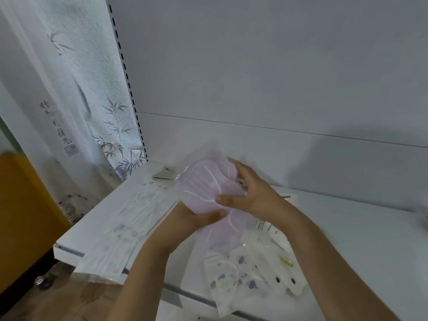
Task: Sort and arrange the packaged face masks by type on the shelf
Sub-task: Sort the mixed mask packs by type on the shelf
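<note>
Both hands hold a clear pack of pink face masks (203,181) above the white shelf (347,228). My left hand (196,218) grips its lower edge from beneath, thumb on top. My right hand (250,193) grips the pack's right side, thumb across the front. A second pink pack (231,230) lies on the shelf below them. White mask packs (129,218) lie along the shelf's left part, one overhanging the front edge. At the front middle, packs with blue prints (231,279) and a clear pack with black dots (278,262) lie in a loose pile.
A small pale packet (165,176) lies at the shelf's back left corner. The grey back panel (278,89) rises behind. A bamboo-print curtain (76,100) hangs left of the slotted upright, with an orange object (25,216) beside it. Wooden floor (69,297) shows below.
</note>
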Available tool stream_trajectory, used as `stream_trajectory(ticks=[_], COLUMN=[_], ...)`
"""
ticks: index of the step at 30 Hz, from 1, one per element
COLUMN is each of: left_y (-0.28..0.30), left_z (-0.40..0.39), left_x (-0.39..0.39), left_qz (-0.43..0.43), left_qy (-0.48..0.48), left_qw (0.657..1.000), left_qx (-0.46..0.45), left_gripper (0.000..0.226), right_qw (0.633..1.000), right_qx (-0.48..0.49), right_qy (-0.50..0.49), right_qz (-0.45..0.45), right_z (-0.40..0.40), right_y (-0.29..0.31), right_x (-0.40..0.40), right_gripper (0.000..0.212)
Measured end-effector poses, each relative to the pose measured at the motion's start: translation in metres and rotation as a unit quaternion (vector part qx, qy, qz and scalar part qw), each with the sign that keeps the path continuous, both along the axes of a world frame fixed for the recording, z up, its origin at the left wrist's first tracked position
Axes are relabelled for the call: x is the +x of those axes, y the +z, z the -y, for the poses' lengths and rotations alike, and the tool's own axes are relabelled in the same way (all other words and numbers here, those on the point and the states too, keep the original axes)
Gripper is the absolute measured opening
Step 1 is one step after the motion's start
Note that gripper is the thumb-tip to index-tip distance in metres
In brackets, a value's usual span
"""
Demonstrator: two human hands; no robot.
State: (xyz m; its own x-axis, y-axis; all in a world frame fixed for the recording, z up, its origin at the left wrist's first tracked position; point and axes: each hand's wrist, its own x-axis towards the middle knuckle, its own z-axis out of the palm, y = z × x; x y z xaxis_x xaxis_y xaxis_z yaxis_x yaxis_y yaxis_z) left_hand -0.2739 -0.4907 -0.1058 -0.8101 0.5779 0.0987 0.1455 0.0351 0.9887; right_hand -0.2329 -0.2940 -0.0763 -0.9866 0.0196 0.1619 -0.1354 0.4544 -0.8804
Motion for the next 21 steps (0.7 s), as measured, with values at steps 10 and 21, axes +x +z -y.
stream_trajectory(ticks=[10,21], left_y=[0.057,0.049], left_z=[-0.063,-0.210], left_x=[0.019,0.155], left_qz=[-0.083,0.086], left_qy=[-0.012,-0.313], left_qw=[0.996,0.946], left_qx=[-0.025,-0.005], left_gripper=[0.061,0.025], right_qw=[0.932,0.860], right_qx=[-0.220,-0.291], right_qy=[-0.245,-0.381], right_qz=[-0.154,-0.176], right_z=[-0.016,-0.128], right_y=[0.064,0.084], right_x=[0.058,0.240], right_gripper=[0.046,0.024])
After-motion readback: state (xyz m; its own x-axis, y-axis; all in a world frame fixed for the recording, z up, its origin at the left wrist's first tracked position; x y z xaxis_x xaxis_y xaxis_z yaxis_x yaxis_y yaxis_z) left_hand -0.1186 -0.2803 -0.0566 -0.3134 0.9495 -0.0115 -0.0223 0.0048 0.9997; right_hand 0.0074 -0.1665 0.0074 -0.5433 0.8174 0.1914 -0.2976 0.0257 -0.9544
